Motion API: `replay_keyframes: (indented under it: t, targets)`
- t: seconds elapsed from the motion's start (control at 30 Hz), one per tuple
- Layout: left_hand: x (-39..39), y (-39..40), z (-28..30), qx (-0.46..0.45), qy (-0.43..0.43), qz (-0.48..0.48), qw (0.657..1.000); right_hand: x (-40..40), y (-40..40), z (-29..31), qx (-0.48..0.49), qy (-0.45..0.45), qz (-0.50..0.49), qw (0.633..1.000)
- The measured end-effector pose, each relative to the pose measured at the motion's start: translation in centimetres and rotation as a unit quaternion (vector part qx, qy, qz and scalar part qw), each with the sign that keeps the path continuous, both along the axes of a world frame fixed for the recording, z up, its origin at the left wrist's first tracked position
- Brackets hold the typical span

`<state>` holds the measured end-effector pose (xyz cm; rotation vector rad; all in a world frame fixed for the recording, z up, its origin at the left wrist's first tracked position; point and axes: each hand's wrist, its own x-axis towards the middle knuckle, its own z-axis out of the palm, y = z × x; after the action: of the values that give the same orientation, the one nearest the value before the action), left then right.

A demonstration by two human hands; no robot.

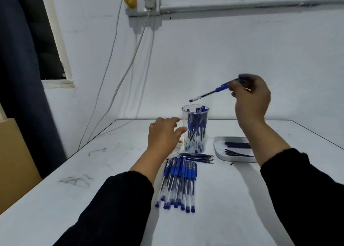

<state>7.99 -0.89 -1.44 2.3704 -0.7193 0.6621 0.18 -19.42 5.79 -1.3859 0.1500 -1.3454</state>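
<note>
White table (pixel 242 199) is noted as the work surface. A loose row of blue capped pens (pixel 178 182) is laid at its centre, with a white tray (pixel 216 149) of dark parts to the right. A clear plastic cup (pixel 195 128), filled with pens, is stood upright behind the row. The left hand (pixel 164 134) is held open, fingers relaxed, just beside the cup; contact cannot be judged. A bundle of refills (pixel 197 157) is laid between cup and row. A single blue pen (pixel 208 93) is pinched in the right hand (pixel 251 99), tilted tip-down above the cup.
</note>
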Motion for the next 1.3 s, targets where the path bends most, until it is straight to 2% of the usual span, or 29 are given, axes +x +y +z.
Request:
replay_keyframes:
  t: [0.13,0.27,0.37,0.47,0.57,0.7,0.77,0.9,1.0,1.13,1.23,1.3]
  targets:
    - [0.5,-2.7,1.4,0.001,0.103,-0.032,0.994,3.5,0.8,0.9,-0.136,0.132,-0.009,0.982]
    - [1.5,-4.2,1.3,-0.099,0.203,-0.077,0.971,5.5,1.8,-0.1,-0.22,0.251,0.004,0.943]
    - [1.5,-4.5,1.1,-0.116,0.209,-0.079,0.968,6.3,2.3,-1.0,-0.279,0.332,-0.008,0.901]
    - [1.5,-4.5,1.1,-0.109,0.196,-0.075,0.972,6.7,2.7,-1.7,-0.349,0.395,-0.068,0.847]
    - [1.6,-4.5,0.9,-0.097,0.193,-0.072,0.974,6.8,2.7,-2.2,-0.376,0.403,-0.111,0.827]
    - [1.4,-4.3,0.9,-0.088,0.2,-0.064,0.974,6.0,2.6,-2.8,-0.377,0.393,-0.088,0.834]
    - [1.3,-4.0,0.6,-0.089,0.211,-0.06,0.972,5.2,2.4,-3.2,-0.383,0.364,-0.08,0.845]
    - [0.5,-2.5,-0.7,-0.104,0.228,-0.059,0.966,2.1,2.2,-5.5,-0.369,0.245,-0.066,0.894]
    - [-0.8,-0.8,-2.1,-0.098,0.22,-0.066,0.968,-0.4,2.3,-8.3,-0.365,0.243,-0.029,0.898]
    - [-2.1,1.1,-4.5,-0.084,0.212,-0.087,0.97,-3.1,3.1,-12.0,-0.377,0.332,0.063,0.862]
    - [-2.9,1.8,-5.7,-0.075,0.208,-0.088,0.971,-3.7,3.9,-13.5,-0.381,0.394,0.094,0.831]
    - [-3.4,2.0,-6.1,-0.072,0.205,-0.099,0.971,-3.8,4.4,-13.9,-0.394,0.447,0.097,0.797]
